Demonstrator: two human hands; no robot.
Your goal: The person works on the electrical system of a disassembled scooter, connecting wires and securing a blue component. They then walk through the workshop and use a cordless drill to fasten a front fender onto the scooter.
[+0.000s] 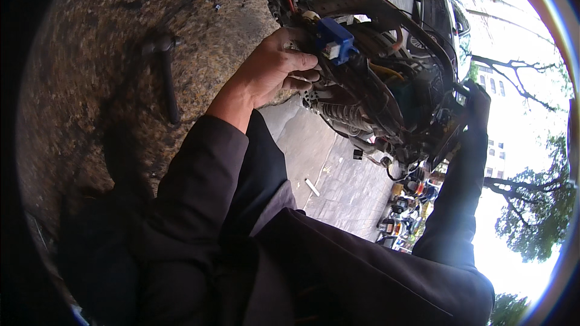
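A stripped motorcycle [386,102] fills the upper middle, its dark frame, loose wiring and a coil spring [338,111] exposed. My left hand [275,69] is at its near side, fingers curled in beside a blue box-shaped part [336,40] with a pale connector. Whatever lies between those fingers is hidden. Farther right, my right hand [477,107] is closed at the far side of the motorcycle, against a dark frame rail [444,54]. Shade and glare blur the detail of its fingers.
A hammer [168,81] lies on the speckled brown stone [205,30] at left. Grey paving [338,187] with a small white stick [312,187] shows below the motorcycle. Behind are a parked car [436,27], several parked motorbikes [402,205] and trees [538,205].
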